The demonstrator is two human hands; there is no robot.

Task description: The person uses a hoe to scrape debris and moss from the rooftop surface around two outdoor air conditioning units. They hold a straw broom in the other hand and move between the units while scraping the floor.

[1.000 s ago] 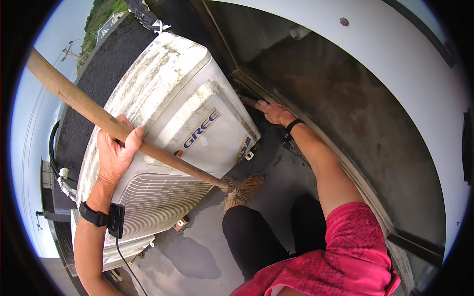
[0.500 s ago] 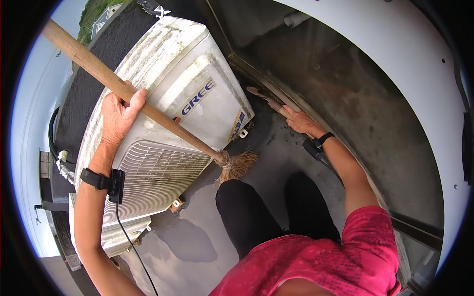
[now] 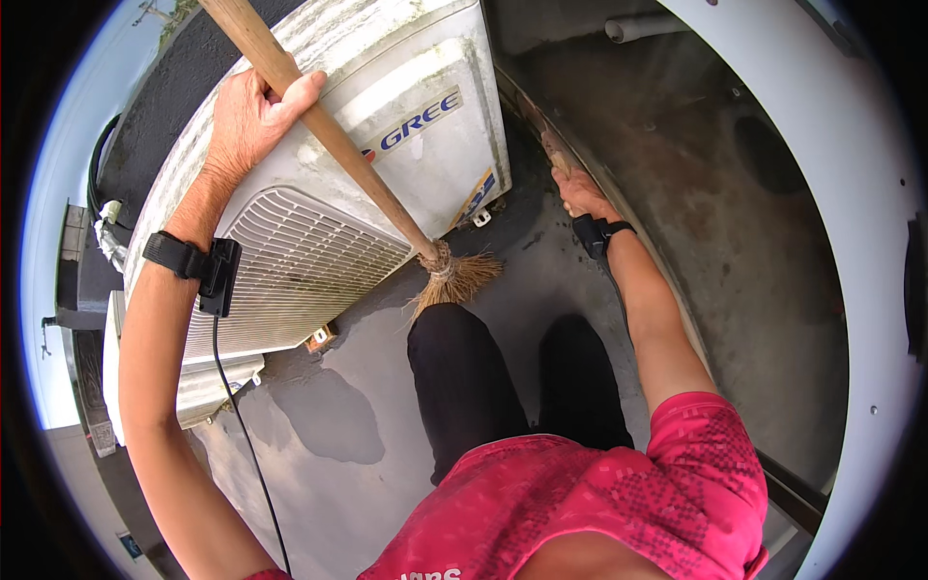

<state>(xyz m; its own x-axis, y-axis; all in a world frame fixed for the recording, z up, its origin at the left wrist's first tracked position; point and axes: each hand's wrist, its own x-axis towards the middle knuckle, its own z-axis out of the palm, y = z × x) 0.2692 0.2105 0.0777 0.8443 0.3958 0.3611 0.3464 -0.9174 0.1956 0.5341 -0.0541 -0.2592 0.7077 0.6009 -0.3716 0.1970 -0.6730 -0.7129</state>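
Note:
My left hand (image 3: pixel 259 121) is wrapped round the thick wooden handle of a broom (image 3: pixel 362 179). The handle slants down across the front of a white outdoor air-conditioner unit (image 3: pixel 401 77). Its straw bristles (image 3: pixel 464 278) rest low by the grey floor, just beyond my left knee. Over on the right, the fingers of my right hand (image 3: pixel 583 193) close round a short wooden-handled tool (image 3: pixel 554 150) with a narrow, dull brownish end. That end lies close against the base of the dark glass panel; its exact shape cannot be made out.
The unit's grille (image 3: pixel 300 275) faces the wet floor (image 3: pixel 333 416), and a second white unit (image 3: pixel 222 391) stands behind it. A dark, dirty glass panel (image 3: pixel 696 184) with a low ledge runs along my right. A black cable (image 3: pixel 237 416) hangs from my left wrist.
The view has shifted, so the unit sits higher in the picture. The broom handle stands steeper. My right hand's tool has swung to point more straight ahead along the ledge. Both grips stay closed.

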